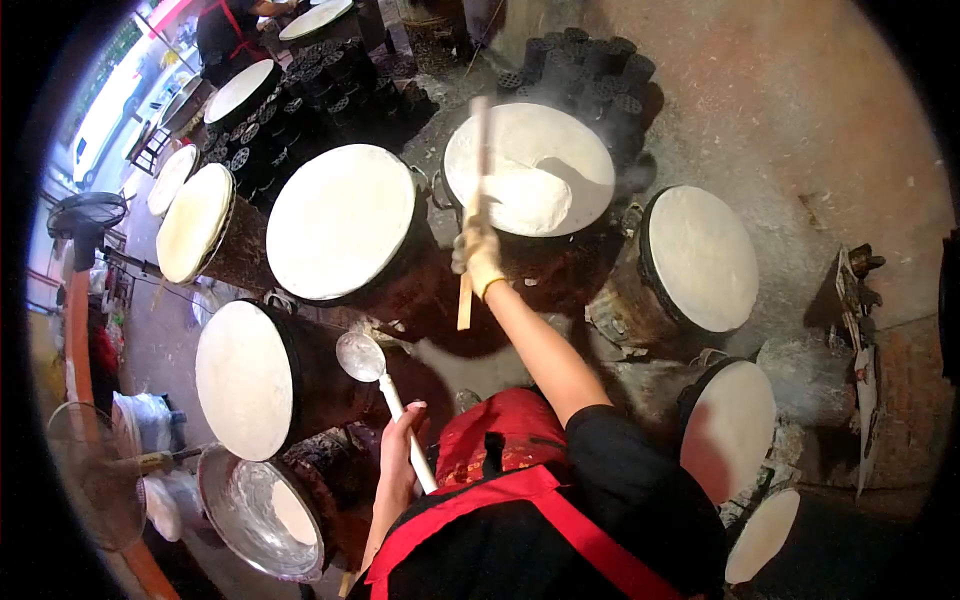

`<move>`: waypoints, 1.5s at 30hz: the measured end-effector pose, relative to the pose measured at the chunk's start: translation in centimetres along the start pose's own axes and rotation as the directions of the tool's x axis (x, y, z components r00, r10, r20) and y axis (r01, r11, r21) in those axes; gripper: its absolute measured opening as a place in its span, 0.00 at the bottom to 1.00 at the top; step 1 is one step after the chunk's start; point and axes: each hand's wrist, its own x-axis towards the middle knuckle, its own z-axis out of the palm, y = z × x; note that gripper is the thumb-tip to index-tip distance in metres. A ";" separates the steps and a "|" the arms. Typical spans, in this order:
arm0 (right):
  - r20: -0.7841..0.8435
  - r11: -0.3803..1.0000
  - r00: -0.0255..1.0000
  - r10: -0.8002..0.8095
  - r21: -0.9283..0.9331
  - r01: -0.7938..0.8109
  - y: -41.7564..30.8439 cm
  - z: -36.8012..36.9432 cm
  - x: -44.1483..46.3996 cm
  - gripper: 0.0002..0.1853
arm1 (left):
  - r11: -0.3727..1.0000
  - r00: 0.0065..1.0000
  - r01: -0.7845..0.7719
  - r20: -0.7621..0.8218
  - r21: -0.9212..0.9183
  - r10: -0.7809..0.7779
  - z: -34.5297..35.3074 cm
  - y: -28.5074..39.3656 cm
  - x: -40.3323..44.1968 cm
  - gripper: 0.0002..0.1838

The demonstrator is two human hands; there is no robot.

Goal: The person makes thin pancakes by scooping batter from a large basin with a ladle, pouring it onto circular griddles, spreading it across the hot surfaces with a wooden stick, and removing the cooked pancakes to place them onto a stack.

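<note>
My right hand (pixel 479 254), in a pale glove, is closed round a flat wooden stick (pixel 464 304). The stick's far end is blurred and reaches over a round griddle (pixel 583 148). A thicker pool of white batter (pixel 535 200) lies on that griddle, over a thin white layer. Lower left, my bare left hand (pixel 402 437) grips the white handle of a ladle (pixel 360 357). Its round bowl is coated in white and points away from me, beside a white-covered griddle (pixel 244 380).
More white-topped round griddles (pixel 341 222) surround me, including one at right (pixel 703 257). A metal basin (pixel 262 515) with white liquid stands lower left. Black perforated coal briquettes (pixel 575 75) are stacked behind. A fan (pixel 86 215) stands left; another person (pixel 222 40) is upper left.
</note>
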 end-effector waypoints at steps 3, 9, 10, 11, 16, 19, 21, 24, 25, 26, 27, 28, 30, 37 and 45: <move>-0.048 0.990 0.999 0.014 0.142 -0.007 2.4 -2.3 -0.3 0.11 | 0.997 0.999 0.022 0.025 -0.073 -0.020 -0.2 -1.3 1.2 0.11; -0.081 0.933 0.997 0.003 0.358 0.026 2.8 -3.0 -3.1 0.11 | 0.999 1.000 0.004 0.028 -0.035 -0.003 1.6 -1.7 1.0 0.12; -0.038 0.946 0.998 0.042 0.322 -0.028 2.8 -2.5 -2.6 0.09 | 1.000 0.999 0.015 0.039 -0.022 -0.014 2.2 -1.7 0.9 0.13; -0.028 0.983 0.998 0.065 0.172 -0.059 2.5 -2.6 -2.4 0.08 | 1.000 0.998 0.026 0.050 -0.009 -0.025 2.8 -1.5 0.9 0.13; -0.050 0.997 0.998 0.048 0.060 -0.045 -1.4 -9.1 -6.4 0.11 | 0.998 0.999 0.017 0.038 -0.064 -0.014 5.0 -1.6 1.4 0.13; -0.110 0.997 0.994 0.010 -0.071 -0.018 -4.9 -13.9 -7.3 0.09 | 0.998 1.000 0.019 0.020 -0.058 -0.017 6.8 -1.0 1.0 0.12; -0.165 0.999 0.986 -0.030 -0.048 0.022 -6.7 -14.6 -6.1 0.09 | 1.000 1.000 -0.006 0.025 -0.021 0.007 7.7 -1.3 1.2 0.11; -0.131 0.994 0.989 -0.075 0.066 0.085 -6.9 -12.6 -3.4 0.09 | 1.000 0.998 -0.020 0.059 0.020 0.019 10.1 -1.1 0.8 0.10; -0.100 0.996 0.991 -0.090 -0.034 0.087 -7.7 -10.4 -5.6 0.12 | 0.999 0.997 -0.020 0.076 0.030 0.018 11.1 -0.9 0.6 0.09; 0.010 0.990 0.991 0.133 -0.040 -0.133 -7.2 -11.1 -4.8 0.18 | 0.999 0.995 -0.024 0.101 0.036 0.021 12.1 -0.6 0.7 0.09; 0.104 0.972 0.977 0.187 -0.162 -0.169 -6.7 -12.6 -4.8 0.21 | 0.999 0.992 -0.026 0.125 0.042 0.020 13.1 -0.5 0.7 0.08; 0.190 0.939 0.949 0.250 -0.287 -0.190 -6.8 -14.3 -5.5 0.23 | 0.999 0.989 -0.027 0.148 0.046 0.020 13.9 -0.4 0.8 0.08; 0.151 0.959 0.968 0.202 -0.233 -0.164 -6.6 -20.3 -4.5 0.22 | 0.998 0.993 -0.035 0.118 0.059 0.028 15.4 -0.3 1.2 0.08; 0.054 0.977 0.986 0.156 -0.155 -0.146 -14.5 -22.2 -4.2 0.33 | 0.995 0.986 -0.080 0.153 0.058 0.070 19.3 -2.1 3.5 0.10; 0.109 0.890 0.980 0.165 -0.445 -0.100 -18.1 -30.1 -1.6 0.26 | 0.997 0.994 -0.046 0.102 0.065 0.039 23.3 -0.8 1.3 0.11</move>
